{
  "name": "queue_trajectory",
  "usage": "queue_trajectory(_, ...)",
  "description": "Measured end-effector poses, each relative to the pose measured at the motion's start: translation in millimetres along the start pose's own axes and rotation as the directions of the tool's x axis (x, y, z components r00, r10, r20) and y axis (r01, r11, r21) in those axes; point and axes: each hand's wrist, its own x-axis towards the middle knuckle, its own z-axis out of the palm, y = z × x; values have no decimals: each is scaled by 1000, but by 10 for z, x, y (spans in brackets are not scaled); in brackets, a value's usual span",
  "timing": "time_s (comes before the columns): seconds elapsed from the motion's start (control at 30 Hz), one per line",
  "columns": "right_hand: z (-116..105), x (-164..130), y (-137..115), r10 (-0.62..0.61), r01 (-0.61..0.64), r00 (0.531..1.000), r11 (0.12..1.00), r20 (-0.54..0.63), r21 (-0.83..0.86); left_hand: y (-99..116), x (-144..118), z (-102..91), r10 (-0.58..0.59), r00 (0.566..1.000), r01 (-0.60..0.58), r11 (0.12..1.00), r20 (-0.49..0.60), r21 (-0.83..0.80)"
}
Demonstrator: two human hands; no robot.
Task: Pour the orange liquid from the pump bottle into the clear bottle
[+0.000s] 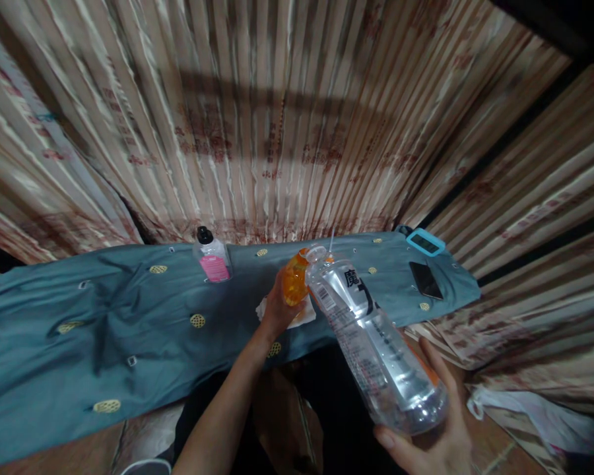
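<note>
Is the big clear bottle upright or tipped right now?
Tipped: the clear bottle slants in the right hand, its open mouth at the orange bottle held by the left hand.

behind your desk [103, 330] you have a pleated curtain [277, 119] in beige and reddish-brown stripes with a faded printed pattern; it spans the whole back and continues on your right, where dark bands [499, 148] cross it. a broad shadow lies across its upper middle. light is dim and warm. the desk runs left to right under a wrinkled teal cloth [143, 297] dotted with small yellow round motifs. at its far right end sit a dark phone [426, 280] and a small device with a light-blue frame [425, 242], just apart. reddish-brown floor [495, 455] shows below the desk edge. a whitish bag [534, 412] lies low on your right.
</note>
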Motion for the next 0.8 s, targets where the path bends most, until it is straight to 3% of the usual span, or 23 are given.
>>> queue_trajectory(0.33, 23, -2, -36, 27, -27, 1000, 999, -8, 30, -33, -38, 41, -72, 997, 73, 997, -39, 7)
queue_trajectory(0.57, -10, 23, 7, -51, 50, 998, 997, -21, -57, -14, -17, 37, -59, 998, 60, 998, -35, 15)
queue_trajectory(0.8, -12, 24, -24, -29, 29, 1000, 1000, 7, -3, 18, -24, 45, -113, 993, 113, 994, -35, -6)
